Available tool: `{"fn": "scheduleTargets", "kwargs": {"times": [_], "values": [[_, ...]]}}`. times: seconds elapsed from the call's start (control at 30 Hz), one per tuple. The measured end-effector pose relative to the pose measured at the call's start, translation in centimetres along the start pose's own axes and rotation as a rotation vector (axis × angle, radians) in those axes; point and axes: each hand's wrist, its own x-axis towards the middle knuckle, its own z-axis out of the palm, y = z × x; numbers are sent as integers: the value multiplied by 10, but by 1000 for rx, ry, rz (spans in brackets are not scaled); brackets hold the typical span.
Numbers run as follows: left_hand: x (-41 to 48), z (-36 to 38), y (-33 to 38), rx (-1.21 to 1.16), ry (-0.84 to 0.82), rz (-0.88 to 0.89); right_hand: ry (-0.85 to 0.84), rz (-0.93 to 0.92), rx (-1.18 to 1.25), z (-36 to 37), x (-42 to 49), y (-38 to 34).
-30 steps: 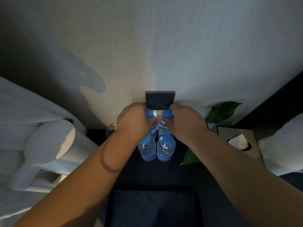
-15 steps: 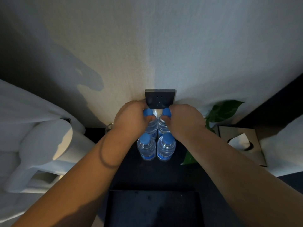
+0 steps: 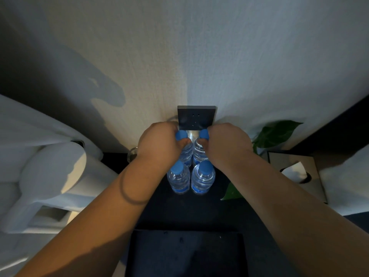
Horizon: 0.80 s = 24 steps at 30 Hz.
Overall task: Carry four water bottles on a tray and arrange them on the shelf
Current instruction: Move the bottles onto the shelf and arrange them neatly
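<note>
Both hands grip the 2 rear bottles by their necks.

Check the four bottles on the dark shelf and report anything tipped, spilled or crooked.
Nothing stands out. The four clear blue-capped water bottles stand upright in a tidy two-by-two block. The left hand and right hand each grip a back bottle's neck. No spill shows.

Left hand grip on rear-left bottle neck, right hand on rear-right bottle; two front bottles upright on shelf, tray nearest.
</note>
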Motion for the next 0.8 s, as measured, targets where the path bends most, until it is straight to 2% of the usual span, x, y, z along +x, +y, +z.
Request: {"fn": "scheduleTargets", "kwargs": {"times": [0.27,0.57,0.8], "values": [[1,-4,-1,-70,-8,25,-11,-1,4,0,-1,1],[-5,5,4,-63,141,5,-8,-1,5,-1,-2,1],[2,5,2,-14,78,4,-3,5,-9,0,-2,1]]}}
